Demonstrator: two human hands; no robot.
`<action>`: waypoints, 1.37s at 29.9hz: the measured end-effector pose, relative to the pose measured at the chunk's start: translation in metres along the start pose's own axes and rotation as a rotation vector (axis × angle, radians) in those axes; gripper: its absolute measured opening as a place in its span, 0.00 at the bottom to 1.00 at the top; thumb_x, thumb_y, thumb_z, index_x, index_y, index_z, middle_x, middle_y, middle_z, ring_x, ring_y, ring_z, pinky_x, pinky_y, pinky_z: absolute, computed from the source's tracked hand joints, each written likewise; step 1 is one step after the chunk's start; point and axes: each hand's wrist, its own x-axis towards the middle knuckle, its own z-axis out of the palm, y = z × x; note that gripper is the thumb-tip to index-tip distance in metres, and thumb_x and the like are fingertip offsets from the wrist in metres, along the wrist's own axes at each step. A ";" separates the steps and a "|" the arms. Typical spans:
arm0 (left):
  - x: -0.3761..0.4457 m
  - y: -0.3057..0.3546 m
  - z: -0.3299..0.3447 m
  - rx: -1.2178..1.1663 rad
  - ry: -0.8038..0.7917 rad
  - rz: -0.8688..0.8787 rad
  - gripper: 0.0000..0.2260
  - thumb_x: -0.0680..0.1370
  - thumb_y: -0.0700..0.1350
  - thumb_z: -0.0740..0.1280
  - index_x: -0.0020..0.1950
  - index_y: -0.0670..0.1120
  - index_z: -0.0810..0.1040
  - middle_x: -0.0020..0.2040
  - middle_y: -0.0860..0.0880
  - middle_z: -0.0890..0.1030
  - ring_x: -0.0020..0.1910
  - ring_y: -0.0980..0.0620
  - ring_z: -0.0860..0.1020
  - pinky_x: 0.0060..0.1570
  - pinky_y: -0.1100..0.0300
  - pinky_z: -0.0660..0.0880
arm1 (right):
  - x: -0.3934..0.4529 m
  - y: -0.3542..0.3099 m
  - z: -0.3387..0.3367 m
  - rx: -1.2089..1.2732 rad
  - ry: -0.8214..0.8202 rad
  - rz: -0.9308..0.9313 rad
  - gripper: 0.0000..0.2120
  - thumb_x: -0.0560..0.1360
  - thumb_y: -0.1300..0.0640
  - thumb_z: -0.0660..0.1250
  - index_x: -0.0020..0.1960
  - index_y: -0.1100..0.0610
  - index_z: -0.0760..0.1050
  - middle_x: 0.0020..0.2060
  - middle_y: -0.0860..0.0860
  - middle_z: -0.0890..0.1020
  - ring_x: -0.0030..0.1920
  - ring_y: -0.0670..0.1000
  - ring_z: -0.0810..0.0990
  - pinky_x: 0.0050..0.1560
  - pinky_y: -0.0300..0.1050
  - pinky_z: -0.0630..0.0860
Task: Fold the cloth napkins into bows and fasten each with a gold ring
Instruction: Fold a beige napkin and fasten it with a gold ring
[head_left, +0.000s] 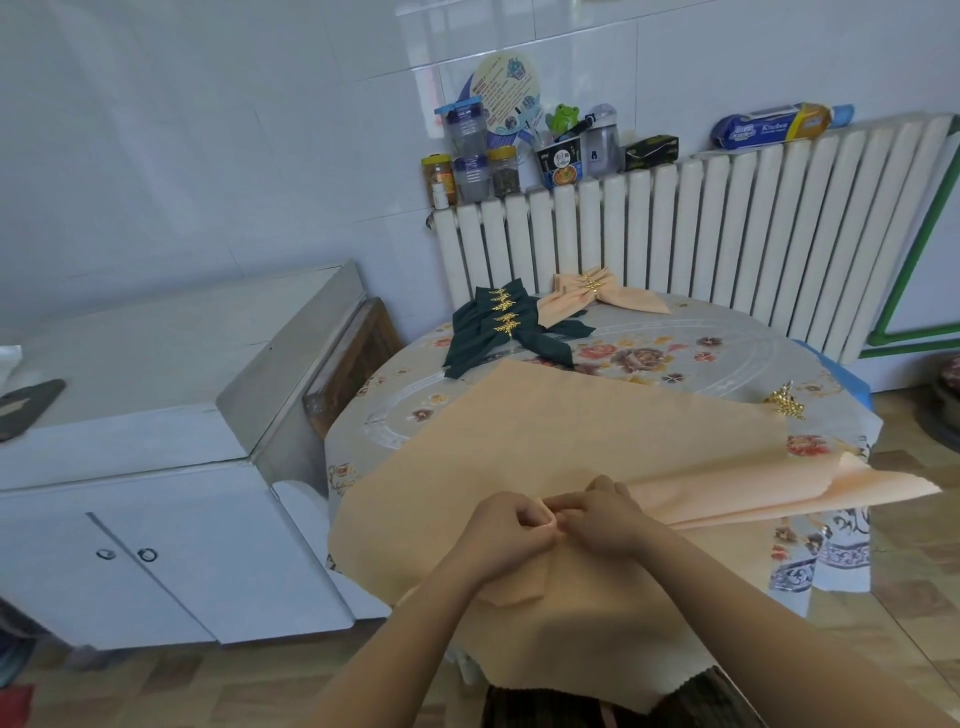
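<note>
A large peach napkin (545, 431) lies spread over the near half of the round table (701, 353), with its near edge hanging off. My left hand (506, 530) and my right hand (602, 514) meet at its middle and pinch a raised fold of the cloth between curled fingers. To the right of my hands, folded peach layers (779, 493) stick out past the table edge. A loose gold ring (785, 401) lies at the table's right side. Several dark green bows with gold rings (501, 325) and one peach bow (597, 293) lie at the far side.
A white radiator (727, 234) stands behind the table, with jars, a cup and boxes (519, 156) on top. A white cabinet (156, 415) stands to the left. The floor is wood-patterned.
</note>
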 end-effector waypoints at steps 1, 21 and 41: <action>0.000 0.000 0.001 -0.010 -0.025 -0.005 0.05 0.68 0.44 0.73 0.32 0.47 0.83 0.37 0.52 0.83 0.38 0.62 0.78 0.43 0.62 0.73 | 0.000 0.002 -0.001 0.033 -0.006 -0.012 0.17 0.79 0.49 0.56 0.66 0.38 0.70 0.61 0.55 0.67 0.66 0.56 0.62 0.68 0.44 0.57; 0.002 0.012 -0.019 0.219 -0.314 -0.050 0.14 0.79 0.40 0.59 0.62 0.48 0.77 0.62 0.50 0.76 0.55 0.54 0.75 0.60 0.58 0.71 | -0.025 0.018 -0.018 0.083 -0.011 -0.191 0.07 0.70 0.56 0.72 0.35 0.50 0.77 0.61 0.47 0.72 0.53 0.47 0.74 0.58 0.39 0.69; 0.008 0.002 -0.030 0.303 -0.424 0.106 0.15 0.81 0.47 0.62 0.66 0.47 0.76 0.68 0.53 0.73 0.66 0.59 0.68 0.55 0.75 0.61 | -0.032 0.023 -0.024 -0.013 -0.071 -0.269 0.10 0.70 0.53 0.73 0.34 0.47 0.73 0.64 0.49 0.69 0.58 0.47 0.72 0.52 0.34 0.65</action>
